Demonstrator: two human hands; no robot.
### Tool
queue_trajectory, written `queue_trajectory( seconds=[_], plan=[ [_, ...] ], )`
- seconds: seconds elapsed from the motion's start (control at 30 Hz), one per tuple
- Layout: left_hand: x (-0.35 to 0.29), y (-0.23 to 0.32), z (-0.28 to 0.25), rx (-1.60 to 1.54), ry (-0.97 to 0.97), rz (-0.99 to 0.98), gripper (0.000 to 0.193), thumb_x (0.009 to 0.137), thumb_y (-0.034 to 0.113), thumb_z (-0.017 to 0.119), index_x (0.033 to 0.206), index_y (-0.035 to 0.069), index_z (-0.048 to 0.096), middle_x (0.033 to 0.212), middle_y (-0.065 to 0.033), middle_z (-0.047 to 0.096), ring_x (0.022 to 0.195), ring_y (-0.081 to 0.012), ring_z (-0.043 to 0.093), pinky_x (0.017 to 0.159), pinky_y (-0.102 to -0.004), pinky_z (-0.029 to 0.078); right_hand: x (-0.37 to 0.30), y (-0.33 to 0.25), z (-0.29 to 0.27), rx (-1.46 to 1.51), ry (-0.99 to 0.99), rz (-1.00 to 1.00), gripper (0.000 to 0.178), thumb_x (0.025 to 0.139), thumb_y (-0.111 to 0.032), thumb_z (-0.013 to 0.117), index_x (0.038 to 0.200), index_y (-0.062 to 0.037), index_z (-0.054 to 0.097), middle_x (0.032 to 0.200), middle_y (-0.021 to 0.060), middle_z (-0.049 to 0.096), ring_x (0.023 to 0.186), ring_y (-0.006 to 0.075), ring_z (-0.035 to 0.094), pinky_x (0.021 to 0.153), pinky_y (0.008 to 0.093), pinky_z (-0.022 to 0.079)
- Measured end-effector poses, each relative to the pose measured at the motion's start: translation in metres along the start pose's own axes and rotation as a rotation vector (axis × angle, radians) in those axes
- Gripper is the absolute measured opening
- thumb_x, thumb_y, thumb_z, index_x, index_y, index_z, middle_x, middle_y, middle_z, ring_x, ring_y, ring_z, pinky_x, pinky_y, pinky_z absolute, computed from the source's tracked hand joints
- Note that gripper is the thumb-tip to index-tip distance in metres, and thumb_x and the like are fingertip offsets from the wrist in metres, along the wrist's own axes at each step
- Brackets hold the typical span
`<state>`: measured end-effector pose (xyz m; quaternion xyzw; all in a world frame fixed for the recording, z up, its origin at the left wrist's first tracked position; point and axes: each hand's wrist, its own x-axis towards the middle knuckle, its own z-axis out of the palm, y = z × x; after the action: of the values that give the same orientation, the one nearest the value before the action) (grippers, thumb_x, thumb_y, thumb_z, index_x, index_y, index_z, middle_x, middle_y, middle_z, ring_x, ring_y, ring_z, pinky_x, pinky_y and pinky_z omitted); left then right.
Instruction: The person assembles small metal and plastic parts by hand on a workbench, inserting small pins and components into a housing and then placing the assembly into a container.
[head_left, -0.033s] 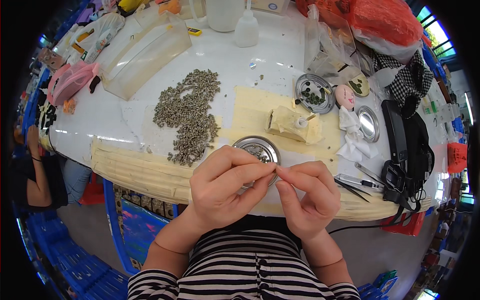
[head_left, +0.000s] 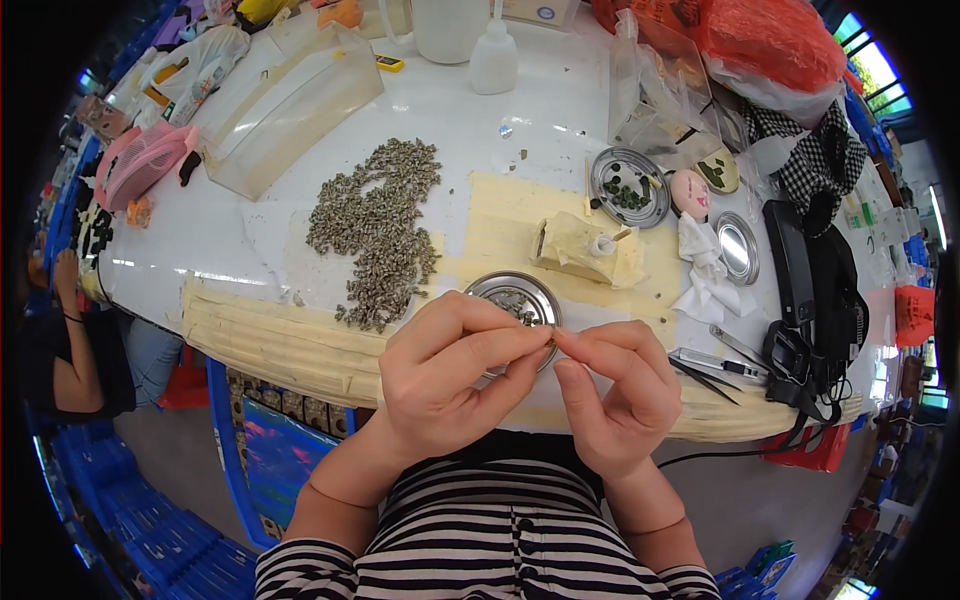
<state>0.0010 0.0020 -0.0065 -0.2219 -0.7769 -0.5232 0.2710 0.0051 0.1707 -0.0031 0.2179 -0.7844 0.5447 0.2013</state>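
Over the table's near edge, my left hand (head_left: 452,378) and my right hand (head_left: 622,392) meet fingertip to fingertip. Each is closed in a pinch of thumb and forefinger. A tiny brownish-gold bit (head_left: 552,342) shows between the tips, too small to name. Just behind and partly under the fingers sits a round metal dish (head_left: 545,290) with several small metal pieces in it; my left hand covers part of it. To the left of the dish spreads a large heap of small grey metal parts (head_left: 375,235).
Behind my hands stands a tape-wrapped block (head_left: 585,252). Farther right are a dish of dark green pieces (head_left: 655,215), crumpled tissue (head_left: 703,265), a round metal lid (head_left: 738,248), tweezers (head_left: 705,380), a utility knife (head_left: 715,362) and a black bag (head_left: 835,300). A person's arm (head_left: 80,350) shows at far left.
The fingertips have shifted very slightly, and the tiny brownish-gold bit between them shows a little more. Everything else is the same.
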Motion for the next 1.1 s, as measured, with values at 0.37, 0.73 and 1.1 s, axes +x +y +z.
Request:
queue_trajectory(
  seconds=[0.37, 0.73, 1.1],
  plan=[
    [-0.0016, 0.0, -0.0016, -0.005, -0.037, 0.022, 0.03, 0.069, -0.008, 0.076, 0.096, 0.003, 0.075, 0.084, -0.0064, 0.065, 0.073, -0.0164, 0.062, 0.061, -0.0251, 0.049, 0.0027, 0.0007, -0.0013, 0.052, 0.002, 0.039, 0.013, 0.078, -0.001, 0.077, 0.09, 0.0001, 0.071, 0.084, 0.0094, 0.067, 0.073, 0.0168, 0.061, 0.064, 0.0266, 0.048],
    [0.0004, 0.0015, -0.0037, 0.0, -0.074, 0.066, 0.034, 0.067, -0.007, 0.077, 0.098, 0.007, 0.076, 0.086, -0.0053, 0.065, 0.073, -0.0184, 0.061, 0.062, -0.028, 0.049, 0.0014, 0.0011, -0.0033, 0.535, -0.092, 0.439, 0.011, 0.083, -0.002, 0.075, 0.091, -0.0002, 0.069, 0.085, 0.0062, 0.064, 0.074, 0.0138, 0.057, 0.071, 0.0244, 0.046],
    [-0.0002, 0.0002, 0.0001, 0.03, -0.022, 0.037, 0.031, 0.067, -0.009, 0.076, 0.095, 0.003, 0.074, 0.084, -0.0061, 0.065, 0.072, -0.0168, 0.062, 0.06, -0.0257, 0.049, 0.0016, -0.003, -0.0005, -0.071, 0.023, -0.112, 0.025, 0.072, 0.0, 0.082, 0.094, -0.0026, 0.073, 0.083, 0.0074, 0.065, 0.071, 0.0175, 0.06, 0.06, 0.026, 0.047]
  ],
)
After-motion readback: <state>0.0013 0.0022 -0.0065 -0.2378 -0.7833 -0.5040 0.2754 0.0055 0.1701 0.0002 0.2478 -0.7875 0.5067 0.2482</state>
